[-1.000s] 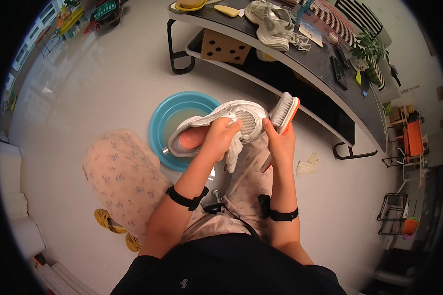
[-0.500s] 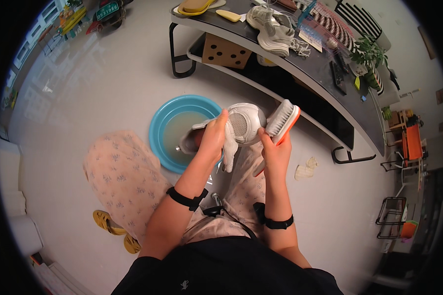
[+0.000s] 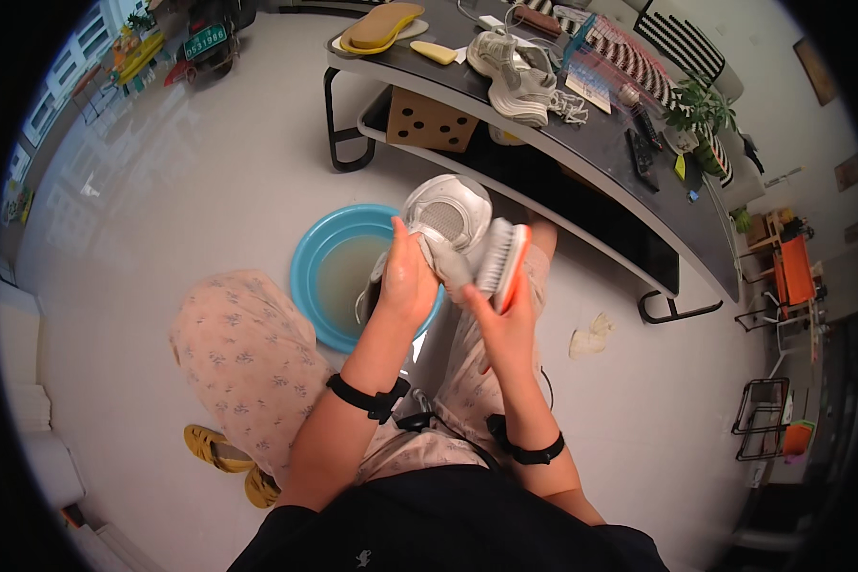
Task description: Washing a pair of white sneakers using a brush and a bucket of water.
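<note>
Pale floor (image 3: 229,162) is spreading all around in the head view, with a dark table (image 3: 601,133) running along the top right and another shoe (image 3: 520,86) sitting on it. Left hand (image 3: 410,281) is gripping the white shoe (image 3: 451,212) around its middle, toe pointing away, opening end hanging over the blue basin (image 3: 305,276). Right hand (image 3: 507,329) is closing around the orange-backed brush (image 3: 510,262), bristles facing the shoe; can't tell if its thumb is touching the tongue, it's too blurry. I'd guess scrubbing is the step in hand, and the next move is calling for a steady left grip while the bristles are meeting the upper. Compared with half a second ago, the toe is aiming more away than rightward, and the brush is sitting closer to the left hand.
</note>
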Available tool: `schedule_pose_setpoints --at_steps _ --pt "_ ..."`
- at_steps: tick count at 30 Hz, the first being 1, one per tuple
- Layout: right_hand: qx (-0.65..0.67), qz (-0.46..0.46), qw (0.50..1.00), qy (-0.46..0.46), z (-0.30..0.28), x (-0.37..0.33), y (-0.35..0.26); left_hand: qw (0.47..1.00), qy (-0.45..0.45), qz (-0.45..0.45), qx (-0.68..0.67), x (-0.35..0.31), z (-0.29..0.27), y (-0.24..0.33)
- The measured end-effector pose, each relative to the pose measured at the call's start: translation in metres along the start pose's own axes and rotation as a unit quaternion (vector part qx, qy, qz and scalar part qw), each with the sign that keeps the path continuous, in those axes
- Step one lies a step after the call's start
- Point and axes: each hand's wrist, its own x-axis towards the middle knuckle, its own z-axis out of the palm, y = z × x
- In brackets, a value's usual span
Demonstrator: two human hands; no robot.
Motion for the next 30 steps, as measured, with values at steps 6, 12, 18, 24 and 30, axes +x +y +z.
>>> schedule_pose_setpoints --at_steps 6,12,18,24,30 --pt "-0.099 -0.120 0.988 -0.016 0.034 0.003 -0.017 0.997 0.068 -0.038 -0.002 -0.009 -0.005 -0.004" --pt "-0.103 -0.115 0.988 0.019 0.060 0.032 -0.016 1.000 0.017 0.024 0.001 -0.017 0.008 -0.006" --pt "0.112 -0.025 0.992 0.047 0.046 0.037 0.001 0.992 -0.034 0.110 -0.056 -0.012 0.005 0.014" --pt "0.310 0.070 0.948 0.011 0.019 0.034 -0.027 0.987 -0.084 0.108 -0.087 -0.013 0.002 0.028" --pt "0.445 0.165 0.880 0.001 0.019 0.038 -0.036 0.983 -0.133 0.087 -0.093 -0.024 0.005 0.038"
